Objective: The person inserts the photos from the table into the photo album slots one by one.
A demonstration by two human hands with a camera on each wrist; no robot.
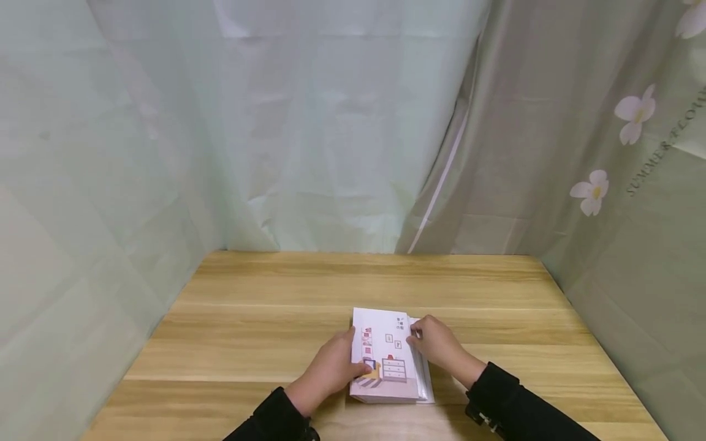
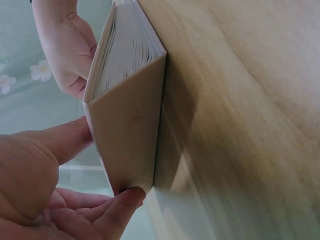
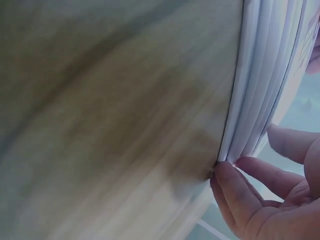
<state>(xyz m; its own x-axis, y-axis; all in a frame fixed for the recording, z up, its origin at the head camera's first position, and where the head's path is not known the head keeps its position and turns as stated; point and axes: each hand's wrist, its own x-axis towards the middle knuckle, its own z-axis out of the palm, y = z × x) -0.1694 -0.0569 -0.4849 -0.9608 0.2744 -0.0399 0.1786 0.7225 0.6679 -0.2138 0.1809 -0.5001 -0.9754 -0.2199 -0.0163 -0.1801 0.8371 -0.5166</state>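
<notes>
A thick hardcover photo album (image 1: 388, 349) lies closed on the wooden table, its white cover printed with a drawn chest of drawers and small pictures. My left hand (image 1: 330, 364) holds it at the spine side, thumb over the cover. In the left wrist view the plain spine (image 2: 129, 125) faces me, with fingertips at its end. My right hand (image 1: 439, 346) pinches the opposite edge near the upper corner. The right wrist view shows its thumb by the cover's edge and its other fingers at the layered page edges (image 3: 265, 80).
The wood-grain table (image 1: 265, 331) extends around the album on all sides. Pale curtains (image 1: 342, 135) hang behind the table and along both its sides, with printed white flowers (image 1: 591, 193) on the right one.
</notes>
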